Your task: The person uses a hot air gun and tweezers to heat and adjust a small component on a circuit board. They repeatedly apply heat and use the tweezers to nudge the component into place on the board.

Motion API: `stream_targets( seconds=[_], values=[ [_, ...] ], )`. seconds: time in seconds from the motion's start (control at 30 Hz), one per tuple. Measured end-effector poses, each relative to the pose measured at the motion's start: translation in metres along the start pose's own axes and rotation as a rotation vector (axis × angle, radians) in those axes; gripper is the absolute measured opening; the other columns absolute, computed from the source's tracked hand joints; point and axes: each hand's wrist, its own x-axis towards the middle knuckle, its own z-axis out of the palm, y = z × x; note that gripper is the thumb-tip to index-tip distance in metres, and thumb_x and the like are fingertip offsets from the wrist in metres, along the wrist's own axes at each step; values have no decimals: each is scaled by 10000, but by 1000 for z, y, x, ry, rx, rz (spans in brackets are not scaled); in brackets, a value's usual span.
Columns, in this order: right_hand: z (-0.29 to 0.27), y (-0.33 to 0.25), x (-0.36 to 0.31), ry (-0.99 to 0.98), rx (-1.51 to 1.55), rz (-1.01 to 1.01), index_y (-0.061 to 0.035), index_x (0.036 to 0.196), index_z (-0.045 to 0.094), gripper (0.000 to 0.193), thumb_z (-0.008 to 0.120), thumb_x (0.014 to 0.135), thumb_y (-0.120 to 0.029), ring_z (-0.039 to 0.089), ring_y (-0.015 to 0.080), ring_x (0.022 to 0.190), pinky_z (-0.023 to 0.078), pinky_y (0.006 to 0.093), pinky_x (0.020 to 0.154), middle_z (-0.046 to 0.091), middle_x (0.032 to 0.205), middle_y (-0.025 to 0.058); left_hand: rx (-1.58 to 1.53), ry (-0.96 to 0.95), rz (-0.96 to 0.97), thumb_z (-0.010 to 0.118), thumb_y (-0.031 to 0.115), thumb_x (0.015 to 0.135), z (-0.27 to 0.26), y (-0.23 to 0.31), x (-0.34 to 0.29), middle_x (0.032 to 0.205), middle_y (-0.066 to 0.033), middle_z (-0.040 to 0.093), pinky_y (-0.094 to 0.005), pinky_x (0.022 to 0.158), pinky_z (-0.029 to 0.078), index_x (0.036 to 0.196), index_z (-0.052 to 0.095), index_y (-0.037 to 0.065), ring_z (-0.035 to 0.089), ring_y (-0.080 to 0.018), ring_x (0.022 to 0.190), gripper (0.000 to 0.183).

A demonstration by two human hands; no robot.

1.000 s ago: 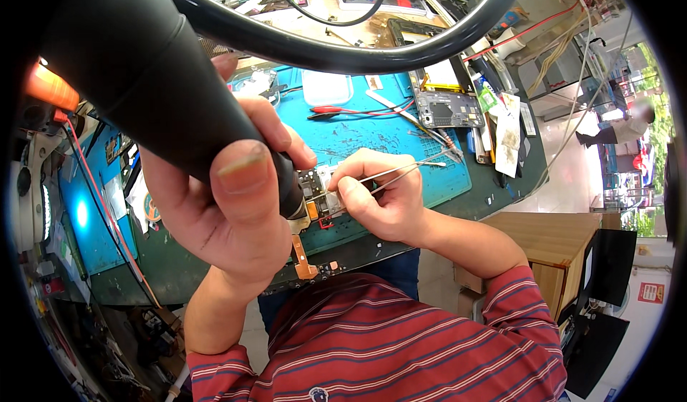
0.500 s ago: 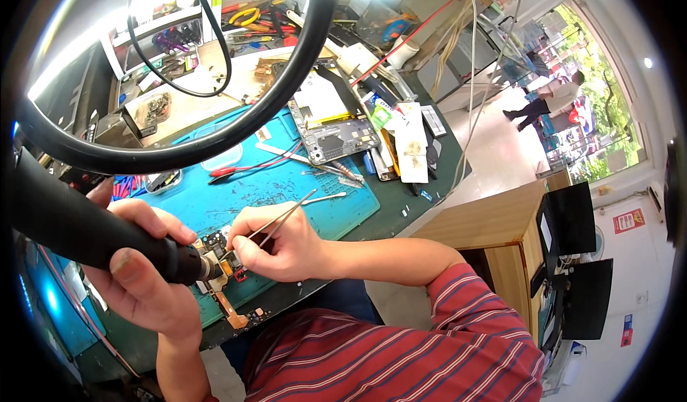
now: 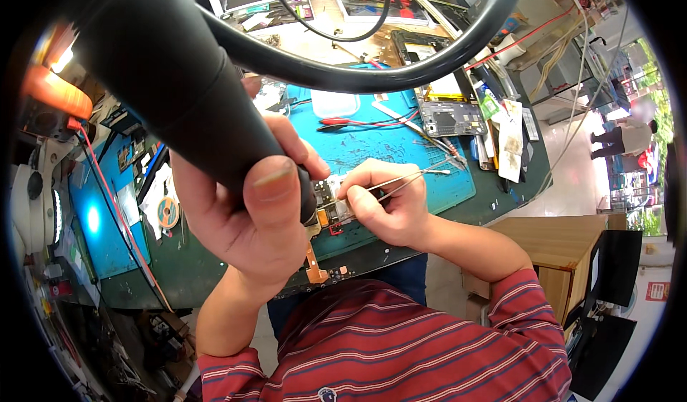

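My left hand [image 3: 247, 219] is wrapped round the thick black handle of what looks like a hot-air gun [image 3: 197, 90]. Its tip points down at a small phone circuit board [image 3: 323, 189], and the handle and fingers hide part of that board. Pinched in my right hand [image 3: 393, 205] are thin metal tweezers [image 3: 409, 179], with their points at the board and partly hidden by my fingers. An orange-copper flex strip [image 3: 313, 264] extends from the board toward me. All this is over the near edge of a blue work mat [image 3: 436, 194].
A black hose [image 3: 343, 80] arches across the far side. Beyond the board lie red and black test leads [image 3: 358, 123], an opened tablet-like device [image 3: 449, 118] and a cotton swab [image 3: 435, 171]. An orange-topped device [image 3: 61, 94] stands left. A wooden cabinet [image 3: 547, 241] is at right; a person [image 3: 630, 136] stands farther off.
My view has swung left, so the bench appears farther right and more of its left side shows. The hot-air gun looks larger and steeper. Both hands keep their holds by the board.
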Motion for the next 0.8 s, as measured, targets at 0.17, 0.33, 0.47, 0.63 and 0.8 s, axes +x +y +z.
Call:
stream_targets(
  seconds=[0.17,0.33,0.47,0.63,0.8],
  values=[
    [-2,-2,0,-15,5,45,21,812,631,83,564,826,-26,516,35,549,413,207,487,604,651,18,-8,-4,10,432,468,966,2,1,0,767,-100,508,-275,533,473,1252,350,-87,553,-168,558,629],
    [-7,-1,-2,-44,-2,60,34,859,627,112,523,853,-8,544,67,622,447,219,558,626,742,59,3,-5,11,430,468,967,2,0,0,768,-102,508,-274,530,471,1254,344,-87,551,-168,556,631],
    [-2,2,-2,34,35,26,15,825,636,76,576,827,-31,484,12,544,385,191,474,590,649,-8,16,-2,19,428,466,968,1,-1,1,767,-103,508,-273,528,470,1252,345,-87,551,-168,555,627],
    [-1,-1,-2,37,52,25,17,829,637,75,573,828,-23,485,13,553,384,193,475,593,665,-3,13,2,20,428,468,967,1,0,1,767,-102,510,-271,523,469,1250,344,-89,551,-169,550,631],
    [-1,-3,-1,42,48,44,19,831,637,73,575,824,-21,489,16,551,391,195,479,600,666,6,25,9,20,433,487,960,-1,-2,2,763,-100,510,-273,515,469,1249,340,-90,554,-169,547,652]
  ],
)
